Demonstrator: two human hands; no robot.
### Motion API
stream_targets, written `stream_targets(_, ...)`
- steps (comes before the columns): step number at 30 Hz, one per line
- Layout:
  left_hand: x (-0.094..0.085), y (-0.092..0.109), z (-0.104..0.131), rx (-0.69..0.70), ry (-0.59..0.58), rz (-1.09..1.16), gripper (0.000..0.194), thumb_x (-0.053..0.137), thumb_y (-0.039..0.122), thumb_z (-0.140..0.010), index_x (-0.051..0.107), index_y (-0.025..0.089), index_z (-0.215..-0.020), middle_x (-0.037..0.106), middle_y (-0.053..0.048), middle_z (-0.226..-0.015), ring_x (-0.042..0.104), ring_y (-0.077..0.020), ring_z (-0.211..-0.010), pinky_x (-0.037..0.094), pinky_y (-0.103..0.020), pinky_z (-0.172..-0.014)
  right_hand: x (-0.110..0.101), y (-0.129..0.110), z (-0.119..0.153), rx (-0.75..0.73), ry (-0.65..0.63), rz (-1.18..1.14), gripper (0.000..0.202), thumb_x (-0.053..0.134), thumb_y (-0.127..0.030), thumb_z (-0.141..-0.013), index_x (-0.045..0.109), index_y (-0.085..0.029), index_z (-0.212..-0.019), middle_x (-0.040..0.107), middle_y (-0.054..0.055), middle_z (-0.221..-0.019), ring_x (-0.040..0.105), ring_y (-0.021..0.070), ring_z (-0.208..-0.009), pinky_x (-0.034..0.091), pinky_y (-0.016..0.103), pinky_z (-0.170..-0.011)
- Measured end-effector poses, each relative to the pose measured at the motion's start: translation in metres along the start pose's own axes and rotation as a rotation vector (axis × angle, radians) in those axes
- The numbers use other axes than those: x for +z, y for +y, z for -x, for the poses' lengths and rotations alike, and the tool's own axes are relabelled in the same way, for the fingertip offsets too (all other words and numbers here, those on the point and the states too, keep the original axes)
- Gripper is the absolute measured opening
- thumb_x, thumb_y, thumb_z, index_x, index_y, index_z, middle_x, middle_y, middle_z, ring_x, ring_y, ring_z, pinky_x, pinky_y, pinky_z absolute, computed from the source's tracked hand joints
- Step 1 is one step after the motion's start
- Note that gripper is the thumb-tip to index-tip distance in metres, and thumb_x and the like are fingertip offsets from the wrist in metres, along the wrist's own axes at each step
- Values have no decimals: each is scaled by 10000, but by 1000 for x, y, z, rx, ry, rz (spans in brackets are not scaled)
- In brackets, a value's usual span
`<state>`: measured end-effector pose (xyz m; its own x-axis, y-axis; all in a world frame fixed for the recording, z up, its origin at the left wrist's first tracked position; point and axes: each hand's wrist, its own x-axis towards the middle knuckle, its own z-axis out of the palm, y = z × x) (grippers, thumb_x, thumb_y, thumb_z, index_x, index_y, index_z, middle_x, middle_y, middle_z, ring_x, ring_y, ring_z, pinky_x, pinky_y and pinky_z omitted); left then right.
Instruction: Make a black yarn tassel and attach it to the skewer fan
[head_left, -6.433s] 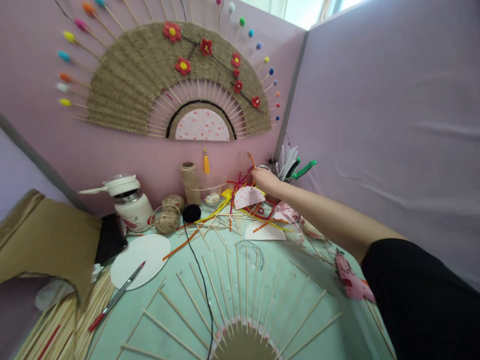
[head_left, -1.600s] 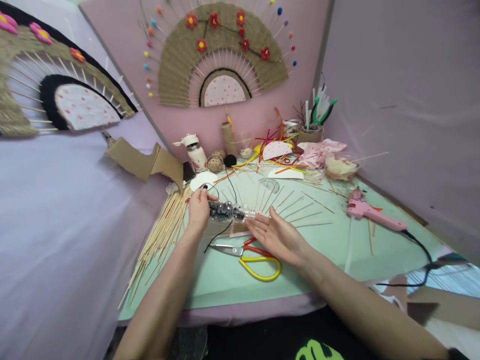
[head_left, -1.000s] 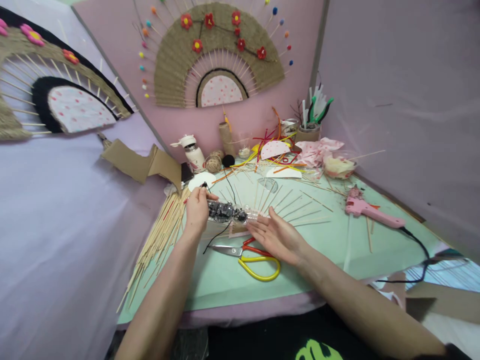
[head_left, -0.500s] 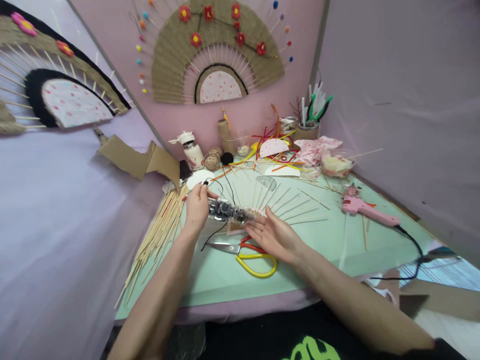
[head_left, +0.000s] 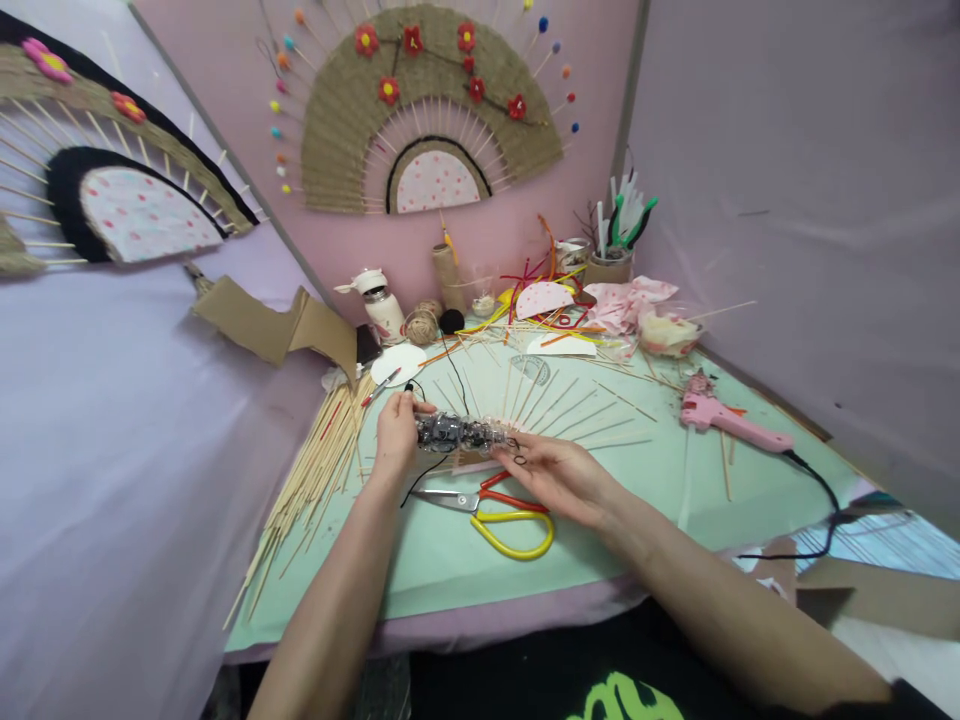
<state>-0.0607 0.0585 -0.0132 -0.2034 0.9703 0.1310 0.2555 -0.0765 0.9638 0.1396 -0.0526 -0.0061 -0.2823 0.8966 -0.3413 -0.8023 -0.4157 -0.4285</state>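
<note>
Clear packet (head_left: 454,432) is sitting above the desk (head_left: 420,578), left hand (head_left: 395,432) gripping one end; right hand (head_left: 568,482) is waiting half open, empty-palmed, at the other. Judgement: cupping fingers closely is best preventing spills.

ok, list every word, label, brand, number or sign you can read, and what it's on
No text reads clearly.
Black shirt: green print, cut off by picture edge, unreadable.
Protractor: scale too small.
White bottle: print too small.
Clear packet: no text I can make out.
</note>
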Motion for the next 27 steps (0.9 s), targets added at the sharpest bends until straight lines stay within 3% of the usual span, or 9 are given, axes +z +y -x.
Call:
stream_targets(5,3,-1,4,-94,26,144,257,492,390,-809,503,189,-648,656,-27,-629,551,-138,-532,406,-254,-553,2,-3,-1,-43,62,80,392,449,143,-721,638,-39,-1013,724,119,-970,714,146,-946,548,178,-904)
stream_targets(10,-3,-2,2,-118,38,248,239,508,390,-785,485,187,-663,652,-22,-626,560,-135,-527,417,-246,-531,4,-11,-6,-25,121,102,430,438,129,-776,582,-56,-1136,726,127,-964,725,164,-943,586,174,-813)
stream_targets(14,-8,-7,0,-164,51,334,231,533,395,-751,479,188,-664,647,-13,-623,560,-125,-524,413,-230,-520,9,-24,-9,-46,100,180,425,439,130,-791,584,-53,-1146,732,146,-978,729,175,-935,589,171,-792)
stream_targets(20,-6,-15,-4,-295,55,497,149,564,297,-661,456,194,-652,613,20,-579,563,-116,-509,448,-237,-538,38,-55,-18,-144,-14,425,267,491,94,-821,665,-37,-975,742,170,-947,740,190,-881,589,187,-809)
stream_targets(24,-5,-16,-7,-368,105,571,143,570,264,-630,446,198,-655,569,45,-537,560,-115,-478,451,-238,-522,54,-72,-34,-89,-35,508,296,509,132,-777,659,-5,-992,732,196,-922,742,214,-871,606,201,-768)
stream_targets(27,-6,-17,-10,-423,156,621,141,573,221,-625,435,194,-635,561,47,-535,568,-111,-480,458,-231,-521,68,-80,-44,-95,-30,641,322,502,127,-769,661,-35,-998,737,155,-899,742,191,-860,615,225,-768)
